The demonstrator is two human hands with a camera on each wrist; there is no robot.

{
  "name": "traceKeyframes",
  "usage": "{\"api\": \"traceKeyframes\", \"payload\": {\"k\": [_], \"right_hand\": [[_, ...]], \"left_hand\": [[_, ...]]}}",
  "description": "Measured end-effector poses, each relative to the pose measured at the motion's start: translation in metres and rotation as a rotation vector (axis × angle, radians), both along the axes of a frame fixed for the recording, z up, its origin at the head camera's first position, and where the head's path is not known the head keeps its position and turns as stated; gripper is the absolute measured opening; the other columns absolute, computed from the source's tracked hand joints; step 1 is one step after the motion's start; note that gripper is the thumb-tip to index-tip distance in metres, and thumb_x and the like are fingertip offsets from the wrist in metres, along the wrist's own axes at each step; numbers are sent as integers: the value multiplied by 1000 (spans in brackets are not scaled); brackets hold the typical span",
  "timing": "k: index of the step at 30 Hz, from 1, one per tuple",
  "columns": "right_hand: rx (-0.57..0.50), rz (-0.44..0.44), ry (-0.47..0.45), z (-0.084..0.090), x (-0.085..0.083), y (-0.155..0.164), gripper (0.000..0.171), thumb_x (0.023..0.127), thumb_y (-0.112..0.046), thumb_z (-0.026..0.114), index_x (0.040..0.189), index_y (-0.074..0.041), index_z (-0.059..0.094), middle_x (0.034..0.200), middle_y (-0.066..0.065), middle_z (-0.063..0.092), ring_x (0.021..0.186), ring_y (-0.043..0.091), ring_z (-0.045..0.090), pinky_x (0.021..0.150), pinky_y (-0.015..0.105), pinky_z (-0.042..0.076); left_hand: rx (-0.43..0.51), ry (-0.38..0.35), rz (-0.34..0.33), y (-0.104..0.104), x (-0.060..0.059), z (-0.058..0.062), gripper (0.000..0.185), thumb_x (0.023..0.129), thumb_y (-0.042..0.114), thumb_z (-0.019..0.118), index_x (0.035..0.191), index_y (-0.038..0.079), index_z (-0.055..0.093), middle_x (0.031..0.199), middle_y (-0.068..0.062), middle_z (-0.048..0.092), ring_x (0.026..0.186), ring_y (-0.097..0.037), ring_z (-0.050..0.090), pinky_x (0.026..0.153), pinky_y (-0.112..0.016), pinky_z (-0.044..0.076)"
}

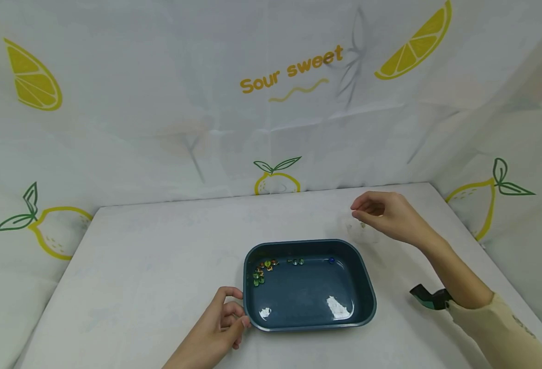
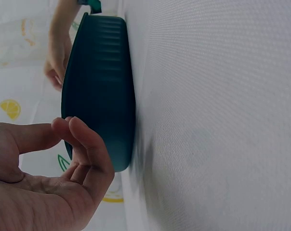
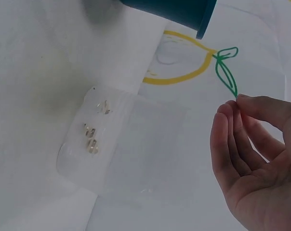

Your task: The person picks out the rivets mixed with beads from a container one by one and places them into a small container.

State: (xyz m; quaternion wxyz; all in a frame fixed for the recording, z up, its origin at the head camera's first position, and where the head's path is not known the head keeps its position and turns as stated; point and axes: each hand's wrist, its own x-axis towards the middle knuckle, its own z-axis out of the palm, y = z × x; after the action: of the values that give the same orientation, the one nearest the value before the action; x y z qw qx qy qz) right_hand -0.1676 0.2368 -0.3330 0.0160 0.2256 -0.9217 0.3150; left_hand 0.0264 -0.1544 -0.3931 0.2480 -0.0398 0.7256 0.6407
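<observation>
A dark blue rectangular tray (image 1: 307, 302) holds several small shiny beads: gold and green ones (image 1: 263, 269) toward its back left corner, pale green ones (image 1: 298, 262) along the back, and a blue one (image 1: 332, 260) at right. My left hand (image 1: 217, 325) holds the tray's left side, curled fingers and thumb at the rim; the left wrist view shows the fingertips against the outer wall. Beyond the tray's right side, my right hand (image 1: 386, 215) hovers over a clear plastic box (image 3: 119, 144) with a few beads (image 3: 91, 139) in it. Its thumb and fingertips meet; I cannot tell whether they pinch a bead.
The white-covered table (image 1: 151, 266) extends left of the tray. A white cloth backdrop (image 1: 160, 102) printed with lemons rises behind and on both sides. A black and green device (image 1: 429, 297) sits at my right wrist, by the pale sleeve (image 1: 501, 333).
</observation>
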Motion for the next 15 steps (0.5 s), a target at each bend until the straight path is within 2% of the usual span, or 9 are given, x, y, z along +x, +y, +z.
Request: {"api": "traceKeyframes", "payload": {"k": [15], "right_hand": [[-14, 116, 17, 19, 17, -26, 12, 97, -11, 82, 107, -13, 78, 96, -4, 79, 85, 4, 71, 80, 20, 61]], "left_hand": [[-6, 8, -1, -1, 0, -2, 49, 106, 5, 61, 147, 2, 34, 100, -10, 63, 71, -19, 58, 62, -26, 52]]}}
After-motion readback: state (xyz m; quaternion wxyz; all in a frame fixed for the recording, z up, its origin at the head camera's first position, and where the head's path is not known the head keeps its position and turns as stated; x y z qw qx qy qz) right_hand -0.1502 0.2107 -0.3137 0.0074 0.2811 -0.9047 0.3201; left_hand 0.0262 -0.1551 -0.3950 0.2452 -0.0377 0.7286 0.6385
